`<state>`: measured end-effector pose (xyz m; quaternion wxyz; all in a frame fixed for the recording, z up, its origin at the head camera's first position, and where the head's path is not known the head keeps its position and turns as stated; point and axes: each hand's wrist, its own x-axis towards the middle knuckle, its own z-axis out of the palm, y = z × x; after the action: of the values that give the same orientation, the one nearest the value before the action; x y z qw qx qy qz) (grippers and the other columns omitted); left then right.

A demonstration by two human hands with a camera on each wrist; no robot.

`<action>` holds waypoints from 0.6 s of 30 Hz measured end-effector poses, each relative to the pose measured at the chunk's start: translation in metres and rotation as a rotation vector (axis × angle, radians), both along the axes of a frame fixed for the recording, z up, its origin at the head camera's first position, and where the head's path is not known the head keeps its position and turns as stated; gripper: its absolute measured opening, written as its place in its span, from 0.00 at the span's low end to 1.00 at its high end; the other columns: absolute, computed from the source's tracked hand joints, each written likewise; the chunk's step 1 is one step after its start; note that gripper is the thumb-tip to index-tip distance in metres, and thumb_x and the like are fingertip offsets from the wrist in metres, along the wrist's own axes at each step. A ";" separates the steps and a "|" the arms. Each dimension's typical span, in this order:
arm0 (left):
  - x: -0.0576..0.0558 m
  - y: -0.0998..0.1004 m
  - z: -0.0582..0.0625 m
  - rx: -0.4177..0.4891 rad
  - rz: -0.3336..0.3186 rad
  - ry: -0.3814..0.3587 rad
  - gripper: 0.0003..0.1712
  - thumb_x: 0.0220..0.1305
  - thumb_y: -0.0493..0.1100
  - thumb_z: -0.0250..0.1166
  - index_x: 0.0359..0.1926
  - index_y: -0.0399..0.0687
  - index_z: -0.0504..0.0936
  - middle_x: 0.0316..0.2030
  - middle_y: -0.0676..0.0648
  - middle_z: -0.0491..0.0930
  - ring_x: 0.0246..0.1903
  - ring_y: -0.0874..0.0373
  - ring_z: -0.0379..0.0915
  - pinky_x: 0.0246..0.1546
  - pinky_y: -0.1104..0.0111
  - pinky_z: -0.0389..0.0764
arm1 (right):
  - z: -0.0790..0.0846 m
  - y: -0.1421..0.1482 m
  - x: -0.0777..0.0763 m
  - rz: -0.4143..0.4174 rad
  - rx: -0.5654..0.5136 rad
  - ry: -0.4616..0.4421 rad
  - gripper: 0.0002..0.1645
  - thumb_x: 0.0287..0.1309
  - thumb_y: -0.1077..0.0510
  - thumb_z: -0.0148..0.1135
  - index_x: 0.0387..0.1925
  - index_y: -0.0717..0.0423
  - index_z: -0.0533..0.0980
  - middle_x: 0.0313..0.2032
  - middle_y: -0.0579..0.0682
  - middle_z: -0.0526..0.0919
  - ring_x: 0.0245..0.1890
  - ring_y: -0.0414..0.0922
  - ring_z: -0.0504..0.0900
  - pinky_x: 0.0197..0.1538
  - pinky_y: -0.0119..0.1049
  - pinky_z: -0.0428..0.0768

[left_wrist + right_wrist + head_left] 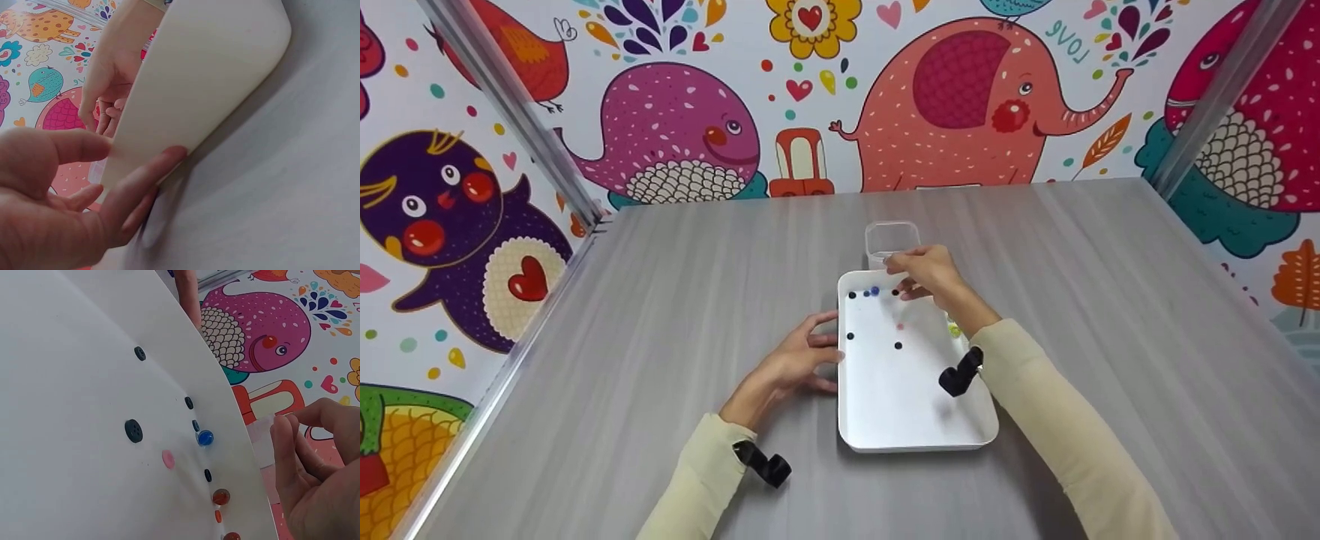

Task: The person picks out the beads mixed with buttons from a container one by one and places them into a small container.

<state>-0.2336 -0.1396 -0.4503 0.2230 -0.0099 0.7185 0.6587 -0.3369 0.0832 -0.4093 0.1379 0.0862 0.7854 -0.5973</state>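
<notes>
My left hand (pixel 799 364) rests against the long left side of the white tray (pixel 911 431) in the middle of the table (pixel 660 300), fingers straight, steadying without gripping. My right hand (pixel 926 271) hovers over the tray's far end beside the clear cup (pixel 891 240), fingers curled together as if pinching something small, though I can't tell whether anything's in them. Black buttons (pixel 134 431), a pink button (pixel 168 459) and a blue bead (pixel 205 437) lie scattered toward that far end; best, I reckon, to keep the tray braced and pick one at a time
</notes>
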 end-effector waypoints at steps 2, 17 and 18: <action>0.000 0.000 0.000 -0.004 -0.001 0.000 0.42 0.64 0.29 0.61 0.76 0.53 0.57 0.65 0.32 0.68 0.54 0.45 0.79 0.36 0.54 0.90 | 0.001 0.002 -0.001 -0.002 0.001 0.008 0.19 0.64 0.52 0.63 0.50 0.62 0.79 0.52 0.60 0.85 0.20 0.38 0.79 0.26 0.28 0.85; -0.002 0.000 -0.001 0.029 -0.010 0.003 0.42 0.65 0.28 0.60 0.76 0.51 0.57 0.64 0.31 0.69 0.51 0.48 0.79 0.32 0.56 0.90 | 0.015 0.014 -0.008 -0.013 0.098 0.071 0.18 0.65 0.49 0.62 0.50 0.57 0.81 0.47 0.58 0.86 0.23 0.43 0.82 0.24 0.31 0.80; -0.002 0.000 0.000 0.028 -0.010 0.001 0.42 0.65 0.28 0.60 0.76 0.51 0.57 0.65 0.31 0.69 0.52 0.47 0.79 0.33 0.55 0.90 | 0.015 0.013 -0.009 -0.013 0.106 0.074 0.18 0.66 0.49 0.62 0.49 0.57 0.81 0.47 0.58 0.86 0.24 0.44 0.83 0.24 0.32 0.81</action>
<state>-0.2358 -0.1395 -0.4507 0.2259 -0.0028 0.7093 0.6677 -0.3457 0.0965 -0.3938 0.1003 0.0763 0.8198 -0.5586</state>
